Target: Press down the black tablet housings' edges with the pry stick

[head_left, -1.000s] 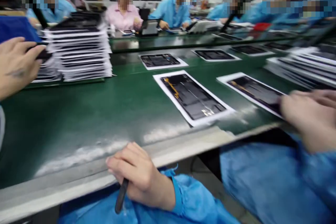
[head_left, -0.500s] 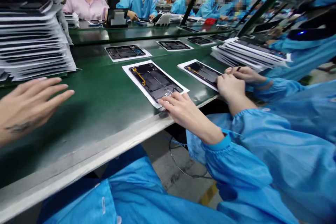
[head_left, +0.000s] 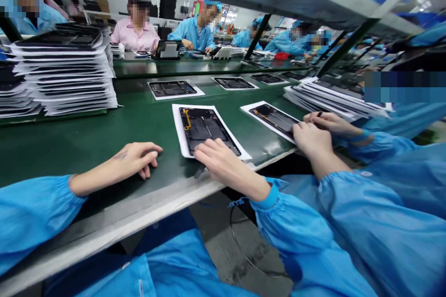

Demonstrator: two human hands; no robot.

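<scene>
My right hand (head_left: pixel 223 162) lies on the near edge of a dark tablet back housing (head_left: pixel 205 130), which has a yellow flex cable and sits on a white sheet (head_left: pixel 177 132). A black tool tip (head_left: pixel 199 172) shows under my palm. My left hand (head_left: pixel 134 160) rests on the green conveyor belt (head_left: pixel 87 148) to the left of the sheet, fingers loosely curled and holding nothing visible. A second housing (head_left: pixel 275 118) lies to the right, on its own white sheet.
A co-worker's hands (head_left: pixel 317 132) touch the second housing from the right. Tall stacks of sheeted housings stand at left (head_left: pixel 62 69) and right (head_left: pixel 334 95). The belt's grey front edge (head_left: pixel 139 204) runs below my arms. More workers sit beyond a second belt (head_left: pixel 181 67).
My right hand has moved up from the belt's front edge onto the housing, with the black tool tucked under it. My left hand has come down and inward onto the belt. The view has swung left.
</scene>
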